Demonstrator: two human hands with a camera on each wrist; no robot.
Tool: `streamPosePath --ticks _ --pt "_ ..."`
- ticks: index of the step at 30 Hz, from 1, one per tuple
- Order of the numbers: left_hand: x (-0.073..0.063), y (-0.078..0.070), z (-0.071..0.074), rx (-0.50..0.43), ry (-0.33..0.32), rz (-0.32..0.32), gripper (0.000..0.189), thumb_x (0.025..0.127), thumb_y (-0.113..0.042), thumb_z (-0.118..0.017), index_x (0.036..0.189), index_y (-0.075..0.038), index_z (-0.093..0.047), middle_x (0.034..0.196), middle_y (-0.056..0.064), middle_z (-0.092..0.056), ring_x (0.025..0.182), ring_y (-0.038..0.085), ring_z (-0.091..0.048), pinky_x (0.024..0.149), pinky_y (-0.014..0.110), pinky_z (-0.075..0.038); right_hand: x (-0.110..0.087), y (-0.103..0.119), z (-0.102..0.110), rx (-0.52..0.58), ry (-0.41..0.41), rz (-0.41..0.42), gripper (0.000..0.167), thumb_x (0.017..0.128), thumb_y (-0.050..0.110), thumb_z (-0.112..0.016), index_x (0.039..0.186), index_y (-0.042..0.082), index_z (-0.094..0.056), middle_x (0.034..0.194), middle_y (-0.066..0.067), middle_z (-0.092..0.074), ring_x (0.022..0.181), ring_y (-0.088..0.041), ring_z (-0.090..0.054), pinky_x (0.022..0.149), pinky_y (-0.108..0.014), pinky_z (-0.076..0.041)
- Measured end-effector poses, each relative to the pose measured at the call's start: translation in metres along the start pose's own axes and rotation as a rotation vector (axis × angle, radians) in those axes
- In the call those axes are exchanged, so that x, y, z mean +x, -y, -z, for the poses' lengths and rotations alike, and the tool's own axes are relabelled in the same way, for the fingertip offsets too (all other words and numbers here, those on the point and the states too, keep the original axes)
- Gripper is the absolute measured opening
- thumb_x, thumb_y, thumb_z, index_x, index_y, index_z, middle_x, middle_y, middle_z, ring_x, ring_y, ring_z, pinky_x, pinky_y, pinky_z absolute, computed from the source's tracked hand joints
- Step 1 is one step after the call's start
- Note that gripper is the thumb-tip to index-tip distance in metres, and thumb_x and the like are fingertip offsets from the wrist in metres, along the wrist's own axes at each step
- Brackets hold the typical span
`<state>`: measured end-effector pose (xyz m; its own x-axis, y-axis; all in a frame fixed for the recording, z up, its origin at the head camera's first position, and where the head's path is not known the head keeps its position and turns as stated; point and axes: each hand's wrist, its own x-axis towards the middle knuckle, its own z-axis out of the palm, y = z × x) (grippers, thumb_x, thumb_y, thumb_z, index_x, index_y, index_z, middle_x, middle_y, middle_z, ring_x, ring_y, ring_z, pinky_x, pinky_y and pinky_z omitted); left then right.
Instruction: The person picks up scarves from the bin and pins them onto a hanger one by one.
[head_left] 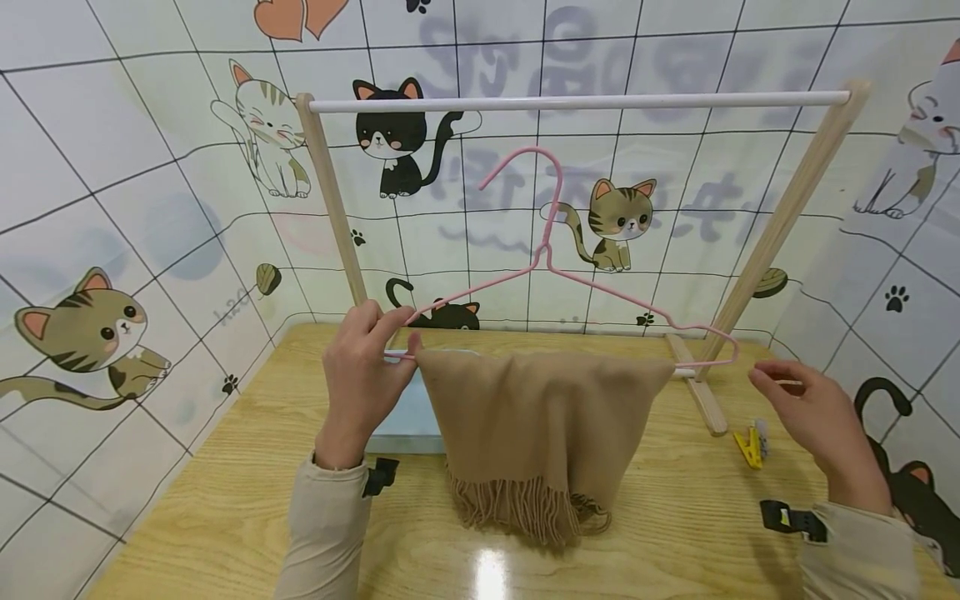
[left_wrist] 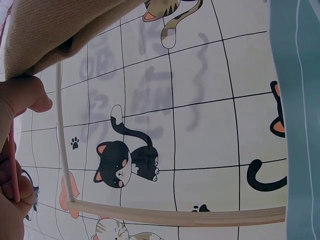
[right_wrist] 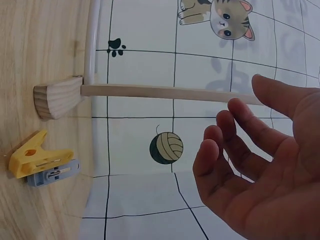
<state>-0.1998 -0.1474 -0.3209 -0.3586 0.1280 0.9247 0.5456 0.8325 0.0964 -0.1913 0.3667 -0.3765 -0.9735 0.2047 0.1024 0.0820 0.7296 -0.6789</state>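
Pink hanger (head_left: 546, 248), hook (head_left: 534, 151) up, long axis crosswise.

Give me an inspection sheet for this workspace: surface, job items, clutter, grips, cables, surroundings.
Surface: wood-grain table, bright glare near the front edge.
Job items: brown scarf draped over the lower bar of a pink hanger, fringe hanging down; hanger hook apart from the rack's white rail.
Clutter: yellow clip and grey-blue clip together at right; light-blue box partly hidden behind the scarf.
Grips: left grip holds the hanger's left end; right grip free, beside its right end.
Cables: nothing seen.
Surroundings: cat-print wall covering.
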Motion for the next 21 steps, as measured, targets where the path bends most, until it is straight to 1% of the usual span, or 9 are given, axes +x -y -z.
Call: streamPosePath --ticks 4,8,12,18,21 --pt "0.000 0.000 -0.001 -0.007 -0.008 0.002 0.026 0.077 -0.001 -0.077 0.102 -0.008 -0.078 0.073 0.004 -0.038 0.065 0.020 -0.037 0.052 0.029 -0.019 0.001 -0.006 0.000 -0.020 0.020 -0.004 0.071 0.106 0.052 -0.040 0.147 -0.005 -0.044 0.145 -0.036 -0.043 0.126 -0.056 -0.044 0.081 -0.061 -0.047" --pt "0.000 0.000 -0.001 -0.011 -0.015 0.005 0.027 0.077 0.000 -0.077 0.103 -0.009 -0.078 0.073 0.003 -0.038 0.065 0.020 -0.037 0.052 0.029 -0.019 0.002 -0.011 -0.001 -0.030 0.021 -0.017 0.071 0.106 0.053 -0.041 0.146 -0.006 -0.045 0.144 -0.037 -0.044 0.126 -0.057 -0.044 0.080 -0.062 -0.048" --pt "-0.001 0.000 -0.001 -0.002 0.003 0.005 0.027 0.078 -0.002 -0.077 0.105 -0.008 -0.078 0.073 0.004 -0.038 0.065 0.020 -0.036 0.051 0.029 -0.019 0.003 -0.014 -0.003 -0.042 0.014 -0.021 0.071 0.106 0.053 -0.042 0.144 -0.006 -0.046 0.142 -0.036 -0.046 0.125 -0.057 -0.045 0.079 -0.060 -0.050" --pt "0.000 0.001 0.000 0.007 0.012 0.004 0.026 0.080 -0.004 -0.077 0.107 -0.008 -0.077 0.074 0.005 -0.039 0.066 0.021 -0.037 0.050 0.029 -0.020 0.003 -0.020 -0.004 -0.081 0.028 -0.002 0.068 0.106 0.052 -0.043 0.141 -0.005 -0.049 0.138 -0.036 -0.050 0.123 -0.058 -0.046 0.080 -0.062 -0.050" --pt "0.000 0.001 -0.001 0.001 0.000 0.006 0.029 0.079 -0.002 -0.077 0.107 -0.009 -0.078 0.074 0.005 -0.039 0.065 0.020 -0.037 0.051 0.029 -0.019 0.003 -0.024 -0.003 -0.096 0.048 0.003 0.066 0.106 0.051 -0.043 0.140 -0.006 -0.050 0.137 -0.037 -0.051 0.121 -0.058 -0.047 0.079 -0.061 -0.049"
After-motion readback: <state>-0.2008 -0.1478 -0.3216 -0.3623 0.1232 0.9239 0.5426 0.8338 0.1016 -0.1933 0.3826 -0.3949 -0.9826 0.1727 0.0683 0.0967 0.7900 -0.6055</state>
